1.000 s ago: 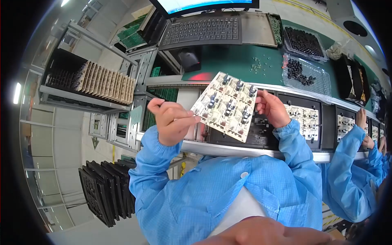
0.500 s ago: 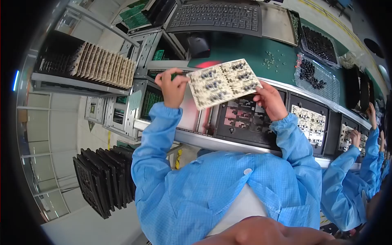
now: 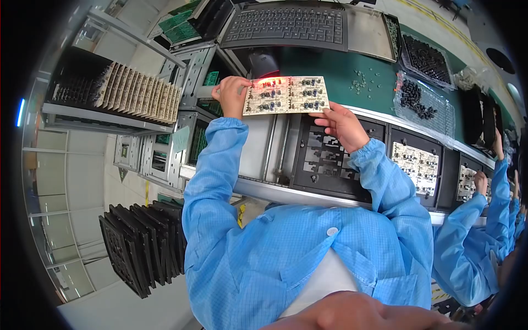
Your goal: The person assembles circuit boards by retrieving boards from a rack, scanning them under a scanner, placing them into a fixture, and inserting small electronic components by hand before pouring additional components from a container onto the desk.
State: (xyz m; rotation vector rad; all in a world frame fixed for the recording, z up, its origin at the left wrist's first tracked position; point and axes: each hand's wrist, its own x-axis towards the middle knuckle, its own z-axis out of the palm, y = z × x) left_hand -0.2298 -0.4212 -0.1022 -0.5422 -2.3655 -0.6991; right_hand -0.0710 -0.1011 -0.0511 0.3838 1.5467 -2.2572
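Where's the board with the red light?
In the head view's upper middle, the board is between the left hand and right hand, just below the mouse.

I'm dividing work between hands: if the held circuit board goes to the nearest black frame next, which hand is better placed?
Probably the right hand: it holds the circuit board by its lower right corner and appears closer to the black frame. The left hand holds the left edge, farther away.
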